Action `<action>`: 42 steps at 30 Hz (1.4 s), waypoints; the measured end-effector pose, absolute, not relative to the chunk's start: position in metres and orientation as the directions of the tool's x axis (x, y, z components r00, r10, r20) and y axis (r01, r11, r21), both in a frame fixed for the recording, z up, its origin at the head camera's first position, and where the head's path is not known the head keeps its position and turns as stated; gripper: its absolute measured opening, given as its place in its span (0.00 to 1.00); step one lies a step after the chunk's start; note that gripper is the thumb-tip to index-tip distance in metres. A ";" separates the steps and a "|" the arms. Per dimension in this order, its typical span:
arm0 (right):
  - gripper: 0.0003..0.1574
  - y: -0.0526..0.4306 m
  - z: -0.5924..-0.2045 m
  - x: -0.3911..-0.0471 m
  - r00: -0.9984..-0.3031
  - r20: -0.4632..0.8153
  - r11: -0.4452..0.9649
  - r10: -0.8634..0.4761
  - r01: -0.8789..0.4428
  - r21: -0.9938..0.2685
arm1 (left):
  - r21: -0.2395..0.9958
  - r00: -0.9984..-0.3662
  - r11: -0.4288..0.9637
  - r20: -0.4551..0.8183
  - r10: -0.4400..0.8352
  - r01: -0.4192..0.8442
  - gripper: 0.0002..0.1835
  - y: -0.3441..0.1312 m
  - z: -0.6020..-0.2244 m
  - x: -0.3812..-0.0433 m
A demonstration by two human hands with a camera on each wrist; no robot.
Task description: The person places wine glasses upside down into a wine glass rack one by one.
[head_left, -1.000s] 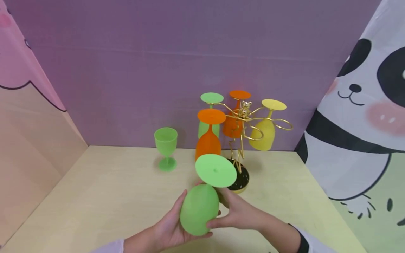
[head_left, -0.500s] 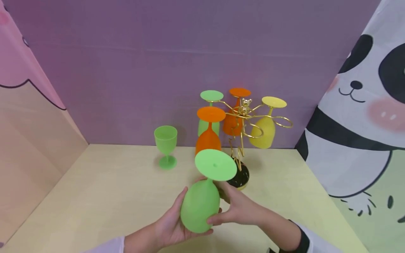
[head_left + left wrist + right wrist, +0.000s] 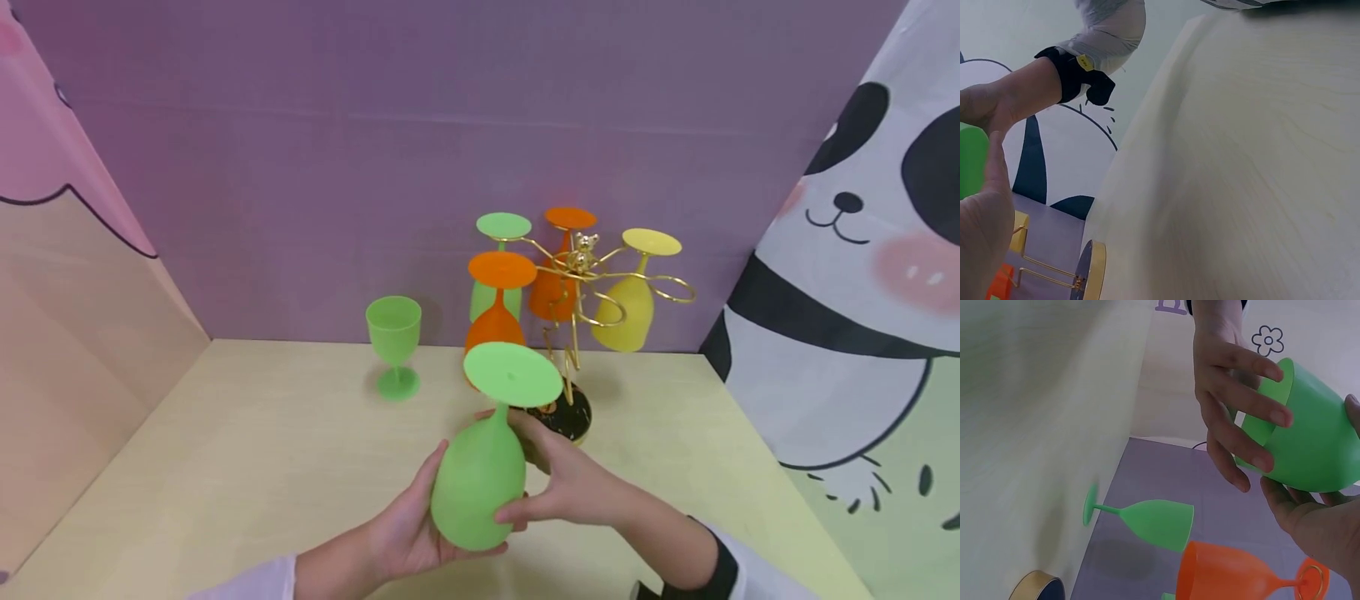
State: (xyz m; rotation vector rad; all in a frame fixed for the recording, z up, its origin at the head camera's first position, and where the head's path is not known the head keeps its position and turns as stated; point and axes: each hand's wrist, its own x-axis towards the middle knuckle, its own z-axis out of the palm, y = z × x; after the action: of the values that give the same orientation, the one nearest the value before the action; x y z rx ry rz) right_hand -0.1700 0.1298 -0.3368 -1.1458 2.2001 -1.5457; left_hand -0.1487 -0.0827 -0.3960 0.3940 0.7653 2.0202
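Note:
A light green goblet [image 3: 480,487] is held upside down above the front of the table, its round foot [image 3: 513,375] uppermost and tipped slightly right. My left hand [image 3: 408,533] grips the bowl from the left and below; the right wrist view shows its fingers [image 3: 1247,400] over the rim. From the other side my right hand [image 3: 570,483] holds the bowl, its thumb on the near face. Just beyond stands a gold wire glass rack [image 3: 573,333] with orange, green and yellow goblets hanging foot-up. An orange goblet [image 3: 495,329] hangs nearest, partly hidden behind the held foot.
Another green goblet [image 3: 393,342] stands upright at the back left of the pale wooden table [image 3: 247,450]. The rack's dark round base [image 3: 573,417] sits behind my right hand. A purple backdrop [image 3: 300,208] closes the far side; a panda-printed panel [image 3: 832,375] borders the right.
The held goblet has risen slightly and its foot has moved up in the view, seen at a flatter angle. Both hands keep their hold and move with it.

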 end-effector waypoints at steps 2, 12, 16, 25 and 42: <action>0.54 0.130 -0.336 -0.171 -0.673 0.249 0.145 -0.697 -0.472 -0.870 | 0.668 -0.551 -0.387 -0.042 0.833 -0.636 0.41 -0.083 -0.395 -0.149; 0.56 0.135 -0.323 -0.178 -0.698 0.283 0.175 -0.658 -0.507 -0.844 | 0.794 -0.670 -0.406 -0.004 0.742 -0.453 0.40 -0.101 -0.381 -0.169; 0.56 0.139 -0.316 -0.183 -0.720 0.266 0.200 -0.641 -0.492 -0.847 | 0.838 -0.727 -0.434 0.067 0.683 -0.330 0.39 -0.115 -0.369 -0.183; 0.55 0.146 -0.305 -0.198 -0.761 0.249 0.235 -0.599 -0.464 -0.854 | 0.891 -0.900 -0.426 0.305 0.311 0.155 0.26 -0.151 -0.345 -0.225; 0.57 0.157 -0.292 -0.218 -0.854 0.196 0.341 -0.482 -0.388 -0.856 | 0.631 -0.872 0.627 0.459 0.173 0.457 0.41 -0.183 -0.329 -0.301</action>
State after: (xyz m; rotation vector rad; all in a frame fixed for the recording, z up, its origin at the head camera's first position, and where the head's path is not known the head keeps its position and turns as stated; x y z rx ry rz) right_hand -0.2184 0.1569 -0.2921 -0.8124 2.4962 -1.5525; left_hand -0.3014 -0.1830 -0.3291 0.6350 3.1480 1.4013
